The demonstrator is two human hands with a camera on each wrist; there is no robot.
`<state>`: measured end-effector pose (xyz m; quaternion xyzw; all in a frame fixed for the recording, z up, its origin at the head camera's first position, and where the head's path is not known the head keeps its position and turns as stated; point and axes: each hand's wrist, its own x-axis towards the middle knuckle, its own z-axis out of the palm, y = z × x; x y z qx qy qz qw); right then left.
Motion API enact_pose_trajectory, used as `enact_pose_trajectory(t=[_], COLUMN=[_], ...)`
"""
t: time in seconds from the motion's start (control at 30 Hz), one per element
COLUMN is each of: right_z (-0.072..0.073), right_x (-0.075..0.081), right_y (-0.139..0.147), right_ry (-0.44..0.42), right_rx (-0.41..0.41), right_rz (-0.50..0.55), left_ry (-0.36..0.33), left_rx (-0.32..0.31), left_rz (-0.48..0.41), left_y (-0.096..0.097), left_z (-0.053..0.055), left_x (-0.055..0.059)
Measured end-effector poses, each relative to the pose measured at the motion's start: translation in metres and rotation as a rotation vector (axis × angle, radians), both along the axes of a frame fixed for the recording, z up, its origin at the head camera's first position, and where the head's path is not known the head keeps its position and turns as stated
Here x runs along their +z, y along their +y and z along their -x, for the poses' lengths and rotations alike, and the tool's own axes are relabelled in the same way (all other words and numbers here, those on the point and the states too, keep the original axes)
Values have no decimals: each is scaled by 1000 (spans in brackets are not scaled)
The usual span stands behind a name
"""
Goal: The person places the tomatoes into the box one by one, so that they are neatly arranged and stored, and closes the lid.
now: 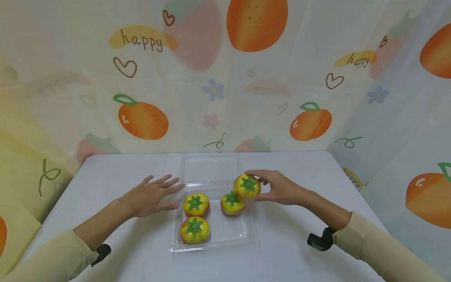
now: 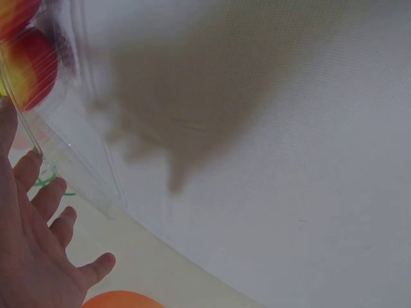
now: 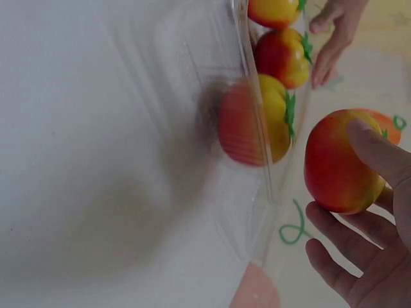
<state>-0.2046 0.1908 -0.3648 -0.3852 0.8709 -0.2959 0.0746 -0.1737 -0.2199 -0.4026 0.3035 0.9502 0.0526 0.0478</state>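
My right hand (image 1: 282,190) pinches a yellow-and-red persimmon (image 1: 247,185) with a green star-shaped leaf top. In the right wrist view, this held persimmon (image 3: 343,162) sits between thumb and fingers, above the rim of a clear plastic box (image 1: 225,244). Inside the box, one persimmon (image 1: 231,204) lies at the back right, partly covered by the held one in the head view. Two more, a rear persimmon (image 1: 196,204) and a front persimmon (image 1: 195,230), line the left side. My left hand (image 1: 149,197) is spread, fingertips right at the box's left edge, holding nothing.
The box's clear lid (image 1: 211,169) is folded back flat toward the far table edge. A white cloth covers the table (image 1: 116,172). Behind it hangs a fruit-printed curtain (image 1: 253,78). Dark wrist devices (image 1: 320,239) show at both sleeves.
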Motion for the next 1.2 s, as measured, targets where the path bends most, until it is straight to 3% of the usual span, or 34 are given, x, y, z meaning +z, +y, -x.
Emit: enact_pose_trajectory(t=[0.43, 0.83, 1.2], right_z=[-20, -28, -32], right_x=[1, -8, -14], right_y=[-21, -32, -34], right_ry=[-74, -180, -156], right_rx=[103, 152, 203], right_rz=[-86, -180, -260], left_ry=[-1, 3, 6], left_rx=[-2, -1, 8], left_rz=[-7, -6, -14], left_y=[0, -1, -1], left_z=[-1, 1, 1], left_x=[1, -2, -4])
